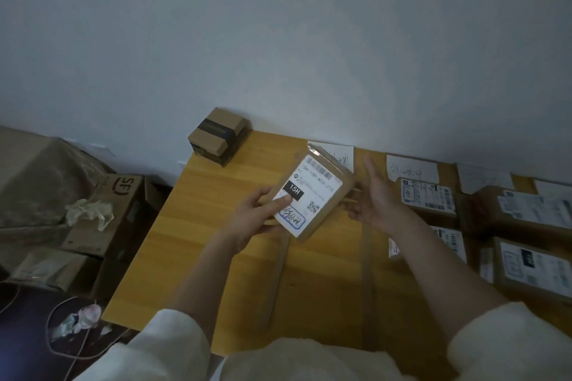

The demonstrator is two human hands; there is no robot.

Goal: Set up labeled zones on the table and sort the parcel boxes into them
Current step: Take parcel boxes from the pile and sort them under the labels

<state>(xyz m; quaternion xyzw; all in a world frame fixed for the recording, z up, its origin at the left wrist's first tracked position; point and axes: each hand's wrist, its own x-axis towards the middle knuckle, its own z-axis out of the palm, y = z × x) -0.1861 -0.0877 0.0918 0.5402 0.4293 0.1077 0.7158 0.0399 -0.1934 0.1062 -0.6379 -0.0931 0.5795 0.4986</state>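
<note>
Cream sleeves (173, 346) reach over the table (192, 226). The left hand (257, 216) grips a labelled parcel (315, 195), thumb on its label. The right hand (376, 198) touches its far edge, fingers spread.

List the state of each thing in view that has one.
Held parcel: lifted above the table, label up.
Left hand: grips the parcel's near end, thumb on label.
Right hand: fingers spread beside the parcel's right edge.
Taped box: closed, at the table's far-left corner.
</note>
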